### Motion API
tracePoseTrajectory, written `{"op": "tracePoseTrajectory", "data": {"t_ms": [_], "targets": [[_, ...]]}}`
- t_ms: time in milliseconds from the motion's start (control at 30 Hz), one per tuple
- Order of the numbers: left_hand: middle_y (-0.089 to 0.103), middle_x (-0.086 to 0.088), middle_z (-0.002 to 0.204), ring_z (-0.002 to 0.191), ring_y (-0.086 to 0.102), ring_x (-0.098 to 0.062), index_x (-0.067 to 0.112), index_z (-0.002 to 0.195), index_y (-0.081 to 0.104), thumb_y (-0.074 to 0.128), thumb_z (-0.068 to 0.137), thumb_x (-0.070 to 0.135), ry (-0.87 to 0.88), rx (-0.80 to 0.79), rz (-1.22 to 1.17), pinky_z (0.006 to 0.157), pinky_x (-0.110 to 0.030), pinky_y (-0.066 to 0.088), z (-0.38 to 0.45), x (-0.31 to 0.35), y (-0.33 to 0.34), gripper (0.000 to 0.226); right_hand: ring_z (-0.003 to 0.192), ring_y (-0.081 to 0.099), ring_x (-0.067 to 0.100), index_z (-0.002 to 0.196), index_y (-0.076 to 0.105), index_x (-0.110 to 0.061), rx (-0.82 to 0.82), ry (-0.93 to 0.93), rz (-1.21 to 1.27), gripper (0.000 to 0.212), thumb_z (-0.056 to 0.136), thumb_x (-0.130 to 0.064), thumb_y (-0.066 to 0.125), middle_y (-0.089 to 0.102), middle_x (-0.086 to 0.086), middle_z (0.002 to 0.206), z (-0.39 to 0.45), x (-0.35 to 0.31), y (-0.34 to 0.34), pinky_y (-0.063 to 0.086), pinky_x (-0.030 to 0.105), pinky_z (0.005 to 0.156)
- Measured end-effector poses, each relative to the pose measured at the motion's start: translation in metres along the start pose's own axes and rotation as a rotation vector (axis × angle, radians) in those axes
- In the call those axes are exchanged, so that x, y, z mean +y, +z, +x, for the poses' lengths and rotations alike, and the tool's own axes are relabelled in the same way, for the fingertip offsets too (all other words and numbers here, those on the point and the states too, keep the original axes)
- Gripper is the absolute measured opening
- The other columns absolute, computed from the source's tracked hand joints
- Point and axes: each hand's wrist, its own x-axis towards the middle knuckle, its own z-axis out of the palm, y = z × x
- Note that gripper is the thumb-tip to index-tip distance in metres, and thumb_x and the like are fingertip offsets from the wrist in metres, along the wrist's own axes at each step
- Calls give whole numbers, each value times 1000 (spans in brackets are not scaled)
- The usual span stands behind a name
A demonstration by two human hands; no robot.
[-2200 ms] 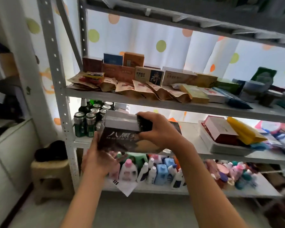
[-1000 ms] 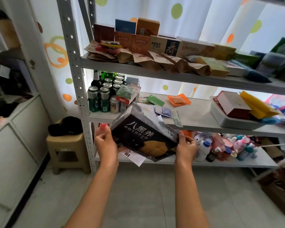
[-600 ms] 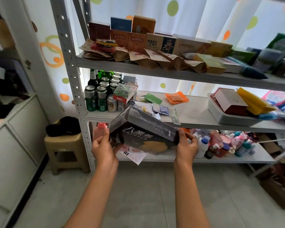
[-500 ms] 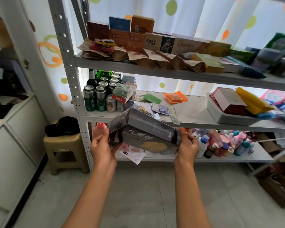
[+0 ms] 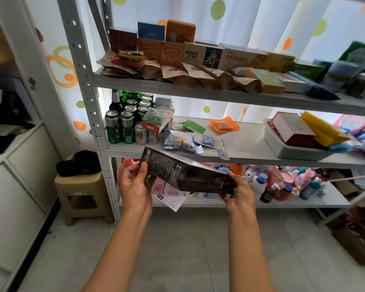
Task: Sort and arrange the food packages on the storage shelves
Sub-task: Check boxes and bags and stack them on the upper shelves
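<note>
Both my hands hold one black box (image 5: 185, 175), tilted, left end high, just in front of the middle shelf (image 5: 240, 157) edge. My left hand (image 5: 135, 186) pinches the upper left corner, thumb on the printed face. My right hand (image 5: 239, 191) grips the lower right end, fingers curled under it. Box is off every shelf, in the air.

Middle shelf behind it: green cans (image 5: 120, 127) and bottles at left, a green and red packet (image 5: 156, 120) leaning on them, flat foil sachets (image 5: 182, 141), a green card (image 5: 193, 126), an orange pouch (image 5: 224, 124). Grey tray (image 5: 293, 149) at right with a red-and-white box (image 5: 291, 127) and a yellow packet (image 5: 322, 128) in it.

Top shelf (image 5: 198, 91): row of upright cartons (image 5: 202, 53) at back, brown paper pouches (image 5: 198, 74) lying overlapped in front.

Bottom shelf (image 5: 282, 204): crowd of small plastic bottles (image 5: 259, 184), a paper slip (image 5: 171, 200) hanging over the front edge.

Left of the rack a beige stool (image 5: 82, 194) with a dark item (image 5: 78, 163) on top, white cabinet (image 5: 19, 175) beside it.
</note>
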Motion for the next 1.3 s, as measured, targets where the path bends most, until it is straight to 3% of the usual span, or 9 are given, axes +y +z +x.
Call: {"op": "tracePoseTrajectory", "data": {"t_ms": [233, 400, 467, 567, 667, 767, 967, 1200, 1300], "targets": [[66, -2, 98, 100, 60, -20, 17, 96, 59, 55, 98, 5, -90, -34, 32, 82, -37, 53, -6, -1, 3, 13, 103, 66, 24, 130, 61, -12, 6, -123, 111, 49, 83, -1, 72, 65, 16, 121, 1, -2, -1, 57, 35, 84], [69, -8, 102, 105, 64, -23, 13, 104, 65, 58, 97, 10, -151, -42, 119, 69, -34, 60, -7, 1, -3, 10, 102, 67, 24, 126, 61, -12, -82, -244, 170, 45, 85, 5, 66, 65, 11, 113, 1, -9, -6, 57, 27, 75], [71, -9, 99, 98, 67, -24, 8, 110, 66, 57, 97, 11, -153, -54, 164, 65, -32, 60, -5, 2, -6, 16, 106, 67, 24, 132, 58, -11, -124, -274, 176, 50, 86, 6, 65, 63, 12, 118, 1, -10, -11, 56, 28, 77], [71, -5, 87, 83, 66, -22, 11, 103, 66, 56, 97, 11, -163, -53, 205, 61, -31, 59, -2, 3, -9, 12, 110, 64, 26, 123, 59, -18, -175, -318, 145, 45, 86, 6, 66, 64, 11, 116, 1, -12, -14, 55, 30, 83], [72, -5, 90, 86, 68, -24, 15, 99, 68, 56, 98, 21, -205, -27, 224, 66, -35, 56, 1, 2, -13, 13, 107, 65, 24, 116, 59, -21, -215, -356, 131, 43, 86, 10, 63, 68, 6, 108, -4, -15, -13, 54, 31, 88], [75, -6, 98, 94, 71, -24, 20, 105, 71, 57, 97, 43, -242, -16, 227, 73, -37, 56, 4, 1, -19, 29, 104, 68, 20, 115, 60, -21, -267, -384, 101, 43, 88, 12, 59, 70, 3, 107, -11, -18, -12, 57, 22, 77], [74, -9, 110, 105, 68, -27, 17, 120, 68, 63, 72, 68, -307, 15, 202, 74, -37, 52, 0, -3, -28, 70, 110, 69, 18, 115, 60, -20, -367, -393, 117, 44, 93, 17, 50, 73, 1, 110, -19, -20, -7, 57, 20, 79], [74, -2, 89, 97, 62, -25, 21, 99, 72, 67, 68, 64, -330, -17, 150, 76, -37, 45, -1, -2, -34, 54, 107, 71, 15, 118, 55, -22, -415, -372, 141, 43, 96, 14, 47, 76, -2, 107, -23, -20, -4, 57, 20, 80], [74, -2, 90, 97, 62, -24, 21, 97, 71, 64, 76, 63, -329, -24, 163, 81, -38, 46, 2, -3, -33, 48, 104, 72, 15, 115, 56, -20, -419, -382, 142, 46, 95, 19, 42, 76, -2, 104, -23, -24, -2, 57, 19, 79]]}}
